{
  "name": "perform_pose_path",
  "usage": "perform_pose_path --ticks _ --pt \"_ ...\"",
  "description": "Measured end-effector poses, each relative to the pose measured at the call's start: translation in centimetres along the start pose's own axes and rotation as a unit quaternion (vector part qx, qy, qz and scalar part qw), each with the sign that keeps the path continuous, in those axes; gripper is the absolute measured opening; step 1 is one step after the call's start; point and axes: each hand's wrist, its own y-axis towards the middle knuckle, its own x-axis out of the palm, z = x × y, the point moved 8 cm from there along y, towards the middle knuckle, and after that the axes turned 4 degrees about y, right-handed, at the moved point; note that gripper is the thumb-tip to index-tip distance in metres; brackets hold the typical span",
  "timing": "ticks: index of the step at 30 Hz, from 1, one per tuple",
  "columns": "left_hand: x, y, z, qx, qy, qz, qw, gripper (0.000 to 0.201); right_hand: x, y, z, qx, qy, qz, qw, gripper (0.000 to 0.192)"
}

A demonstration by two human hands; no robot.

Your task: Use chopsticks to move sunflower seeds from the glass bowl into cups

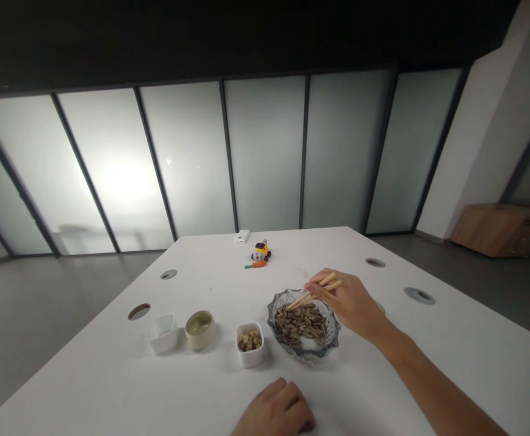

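Note:
My right hand (346, 303) is closed around a pair of wooden chopsticks (301, 299). Their tips reach down among the dark, striped seeds (308, 321), which look like sunflower seeds. A scalloped glass bowl (331, 345) holds these seeds, and part of its floor shows bare at the front. Resting on the table in front of the bowl, my left hand (276, 412) has its fingers curled in, with nothing visible in them. Left of the bowl stands a small white square cup (252, 360) with tan, nut-like pieces (249, 340) inside.
On the white table (192, 399) stand a pale green ceramic cup (200, 339) and a white square container (162, 344). Farther back are a yellow toy vehicle (261, 249), an orange carrot-shaped piece (258, 264) and a white box (242, 236). Round holes, including one (139, 312) at left, pierce the tabletop.

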Motion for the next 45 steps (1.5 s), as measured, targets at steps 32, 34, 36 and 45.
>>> perform_pose_path --ticks 32,34,36,45 --pt "-3.4 -0.5 1.6 -0.013 -0.036 0.054 0.998 0.026 -0.4 -0.6 0.9 -0.006 -0.081 0.025 0.996 0.045" --pt "-5.2 -1.3 1.2 -0.049 -0.004 0.141 0.989 0.035 -1.0 -0.7 1.1 -0.004 -0.09 0.044 0.995 0.046" --pt "-7.6 -2.5 0.4 -0.116 0.049 0.238 0.963 0.044 -1.2 -1.1 1.4 0.005 -0.085 0.059 0.995 0.047" --pt "-10.2 -4.9 -3.9 -0.235 0.102 0.34 0.905 0.065 0.6 -8.1 1.5 0.049 -0.044 0.105 0.992 0.054"
